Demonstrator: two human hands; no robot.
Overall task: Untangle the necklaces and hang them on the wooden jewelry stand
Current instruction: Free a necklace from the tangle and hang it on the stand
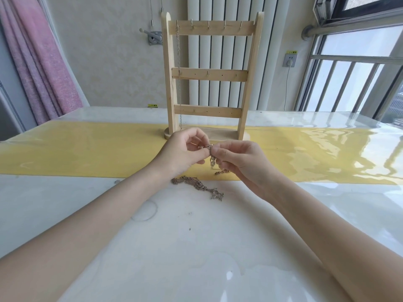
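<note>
Metal chain necklace (pixel 212 160), pale gold tone, held in mid-air just in front of the wooden jewelry stand (pixel 211 75). Left hand (pixel 185 152) pinches its upper end between thumb and fingertips; right hand (pixel 237 159) pinches the same end from the other side, both grips closed on the chain, the rest hanging down to the counter (pixel 196 236).

Second item: tangled necklaces (pixel 197 185), a loose heap lying on the counter just below the hands, at the edge of the yellow runner (pixel 87 153).

Third item: thin chain (pixel 179 75), already hung from the leftmost hook of the stand's top bar, reaching down to near the base.

Handling, as judged: light, limp, fine-linked; likely to knot tighter if pulled. Best taken at the clasp end or at a free loop, with fingertip pinches, and teased apart gently.

Writing: small yellow sticker above the wall socket (pixel 290 59) and another at the counter's far edge; characters too small to read. No brand visible.
</note>
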